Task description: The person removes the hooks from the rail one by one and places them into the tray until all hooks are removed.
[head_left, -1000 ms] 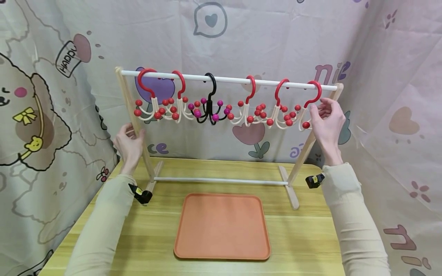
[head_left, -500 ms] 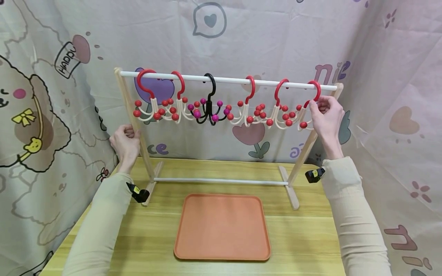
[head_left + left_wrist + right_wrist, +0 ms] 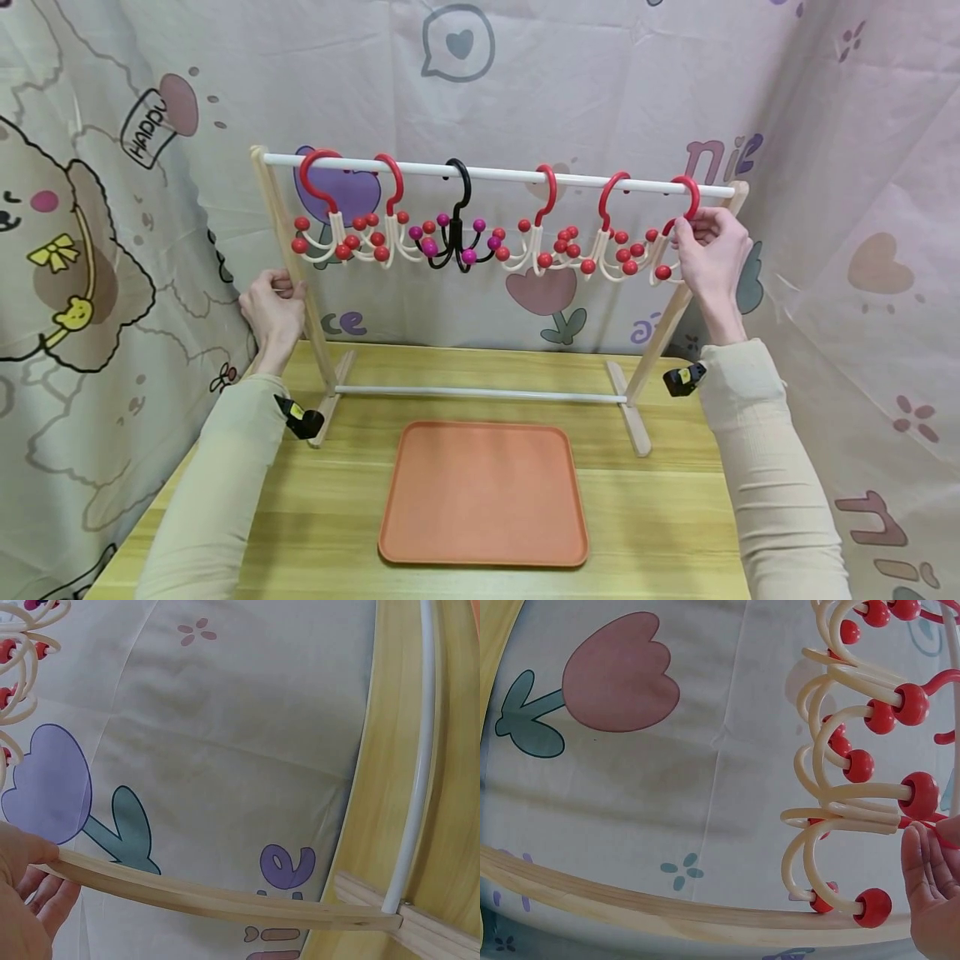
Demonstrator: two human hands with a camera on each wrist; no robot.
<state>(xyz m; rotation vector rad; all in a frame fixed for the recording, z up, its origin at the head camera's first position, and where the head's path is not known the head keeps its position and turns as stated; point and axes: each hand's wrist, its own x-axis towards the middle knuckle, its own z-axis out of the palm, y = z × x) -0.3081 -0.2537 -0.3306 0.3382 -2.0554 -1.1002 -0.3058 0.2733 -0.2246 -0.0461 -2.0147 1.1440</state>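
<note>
A small wooden rack (image 3: 279, 218) with a white top rail (image 3: 502, 174) stands on the table. Several red-hooked cream hangers with red beads and one black hanger (image 3: 454, 225) with purple beads hang on the rail. My left hand (image 3: 274, 305) grips the rack's left post (image 3: 210, 900). My right hand (image 3: 708, 250) pinches the rightmost red hanger (image 3: 678, 218) just below its hook, beside the right post. In the right wrist view that hanger's cream arms and red beads (image 3: 840, 825) hang beside my fingertips (image 3: 930, 892).
An orange tray (image 3: 483, 493) lies flat on the yellow wooden table (image 3: 660, 517) in front of the rack. A white lower bar (image 3: 480, 392) joins the rack's feet. A printed cloth backdrop (image 3: 600, 75) hangs close behind and at both sides.
My right hand has risen and closed its fingers on the rightmost hanger under the hook. My left hand has slid slightly left and keeps hold of the left post.
</note>
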